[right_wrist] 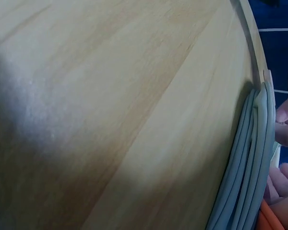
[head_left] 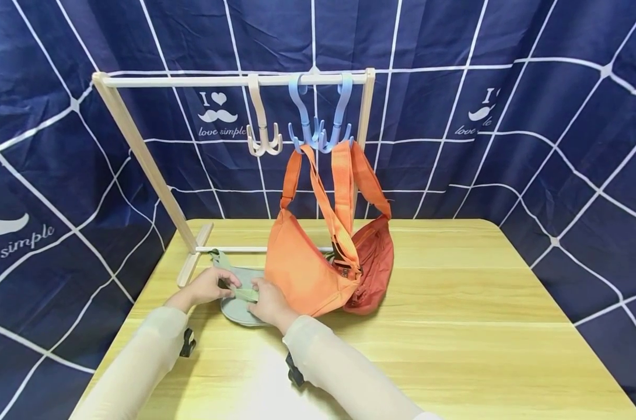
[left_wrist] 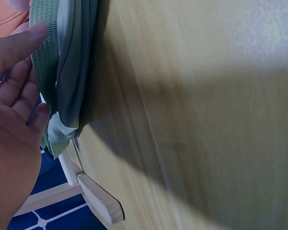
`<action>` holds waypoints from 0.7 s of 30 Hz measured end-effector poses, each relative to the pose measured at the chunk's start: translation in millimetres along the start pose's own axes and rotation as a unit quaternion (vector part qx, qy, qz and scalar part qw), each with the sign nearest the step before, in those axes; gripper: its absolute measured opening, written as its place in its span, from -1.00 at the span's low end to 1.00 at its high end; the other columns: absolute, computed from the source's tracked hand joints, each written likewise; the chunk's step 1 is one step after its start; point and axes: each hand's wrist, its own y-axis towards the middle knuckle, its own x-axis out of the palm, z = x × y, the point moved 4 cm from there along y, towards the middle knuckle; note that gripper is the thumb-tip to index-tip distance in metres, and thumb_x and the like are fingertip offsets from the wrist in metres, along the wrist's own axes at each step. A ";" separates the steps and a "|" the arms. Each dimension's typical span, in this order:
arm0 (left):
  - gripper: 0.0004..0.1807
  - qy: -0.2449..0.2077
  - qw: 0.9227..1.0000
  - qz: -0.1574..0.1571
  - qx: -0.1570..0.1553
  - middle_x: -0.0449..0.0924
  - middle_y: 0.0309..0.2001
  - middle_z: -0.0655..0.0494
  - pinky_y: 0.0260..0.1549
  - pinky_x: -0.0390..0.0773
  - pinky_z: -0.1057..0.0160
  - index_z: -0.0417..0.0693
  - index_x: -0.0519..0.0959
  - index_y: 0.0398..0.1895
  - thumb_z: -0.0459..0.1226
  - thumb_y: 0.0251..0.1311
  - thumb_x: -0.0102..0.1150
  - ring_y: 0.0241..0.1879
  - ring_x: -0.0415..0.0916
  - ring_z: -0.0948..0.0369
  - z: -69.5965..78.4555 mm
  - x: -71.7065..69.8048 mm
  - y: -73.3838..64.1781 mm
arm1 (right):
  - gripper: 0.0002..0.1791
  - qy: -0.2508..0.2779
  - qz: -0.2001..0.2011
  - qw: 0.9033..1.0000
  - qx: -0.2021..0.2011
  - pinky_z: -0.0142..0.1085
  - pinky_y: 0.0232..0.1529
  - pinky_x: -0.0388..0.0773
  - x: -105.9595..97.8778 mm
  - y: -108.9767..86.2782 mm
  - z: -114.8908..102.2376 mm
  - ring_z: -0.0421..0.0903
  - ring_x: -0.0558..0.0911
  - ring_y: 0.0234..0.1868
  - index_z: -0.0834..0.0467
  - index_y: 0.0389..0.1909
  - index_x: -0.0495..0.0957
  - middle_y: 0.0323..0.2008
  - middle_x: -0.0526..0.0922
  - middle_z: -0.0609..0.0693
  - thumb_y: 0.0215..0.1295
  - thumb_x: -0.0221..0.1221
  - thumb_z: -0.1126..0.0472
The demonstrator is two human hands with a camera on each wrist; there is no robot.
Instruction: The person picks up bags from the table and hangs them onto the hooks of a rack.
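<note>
A grey-green shoulder bag [head_left: 240,313] lies on the table at the left, below the hanging rack. My left hand [head_left: 210,286] pinches its light green webbing strap [head_left: 244,294], the thumb on the band in the left wrist view. From the other side my right hand [head_left: 271,303] grips the same strap over the bag. Close beside the right hand, an orange bag [head_left: 302,271] hangs by its strap from a blue hook [head_left: 304,125]. In the right wrist view, the folded side of the grey-green bag [right_wrist: 249,158] shows, and the fingers there are partly cut off.
A rack with a white top rail [head_left: 192,81] and wooden posts stands at the back left. A second blue hook [head_left: 339,116] and a beige hook [head_left: 260,116] hang from it. A rust-red bag [head_left: 376,262] hangs behind the orange one. Dark blue cloth [head_left: 428,35] surrounds the table [head_left: 454,326].
</note>
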 end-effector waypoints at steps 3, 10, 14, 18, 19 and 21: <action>-0.85 0.000 1.000 0.002 -0.006 0.65 -0.40 0.08 -0.26 0.51 0.21 -0.24 0.65 -0.38 -0.54 -0.05 0.32 -0.34 0.54 0.20 0.2 0.5 -0.8 | -0.40 -0.007 -0.006 1.000 -0.002 -0.30 0.03 0.41 1.3 0.0 0.6 -0.05 0.56 0.00 0.21 0.16 0.43 -0.04 0.61 0.03 0.07 0.37 0.22; -0.86 0.002 1.000 0.003 -0.010 0.65 -0.42 0.10 -0.29 0.51 0.22 -0.22 0.66 -0.39 -0.53 -0.05 0.32 -0.36 0.52 0.23 2.6 1.0 -1.6 | -0.45 0.001 0.007 1.000 0.006 -0.32 0.03 0.39 2.2 0.9 0.8 -0.07 0.53 0.01 0.19 0.09 0.51 -0.08 0.62 -0.01 0.03 0.40 0.22; -0.87 -0.005 1.000 -0.005 -0.005 0.65 -0.43 0.06 -0.33 0.50 0.26 -0.21 0.66 -0.39 -0.52 -0.04 0.33 -0.38 0.51 0.25 4.0 1.6 -0.9 | -0.57 0.019 0.019 1.000 0.016 -0.33 0.02 0.39 1.6 0.4 0.3 -0.06 0.54 -0.01 0.17 -0.04 0.60 -0.12 0.63 -0.02 0.00 0.41 0.24; -0.89 -0.017 1.000 -0.013 -0.007 0.65 -0.42 0.03 -0.36 0.48 0.29 -0.21 0.65 -0.41 -0.50 -0.03 0.34 -0.40 0.48 0.27 5.7 0.2 -0.7 | -0.72 0.036 0.024 0.999 0.026 -0.35 -0.08 0.41 1.8 0.0 -1.1 -0.10 0.55 -0.13 0.13 -0.22 0.66 -0.28 0.63 -0.07 -0.02 0.42 0.27; -0.90 -0.020 1.000 -0.014 -0.007 0.65 -0.42 0.04 -0.36 0.48 0.29 -0.21 0.66 -0.42 -0.50 -0.03 0.35 -0.40 0.48 0.27 6.3 -0.4 -0.8 | -0.75 0.042 0.024 0.998 0.028 -0.37 -0.12 0.42 1.9 -0.1 -1.8 -0.11 0.56 -0.18 0.13 -0.26 0.67 -0.32 0.62 -0.08 -0.02 0.42 0.27; -0.90 -0.029 0.999 -0.018 -0.005 0.65 -0.41 0.04 -0.36 0.49 0.29 -0.22 0.66 -0.42 -0.50 -0.04 0.35 -0.40 0.48 0.26 7.9 -2.2 -1.4 | -0.80 0.056 0.026 0.998 0.029 -0.40 -0.21 0.43 2.3 -0.2 -3.4 -0.16 0.56 -0.26 0.12 -0.32 0.67 -0.39 0.62 -0.11 -0.02 0.42 0.28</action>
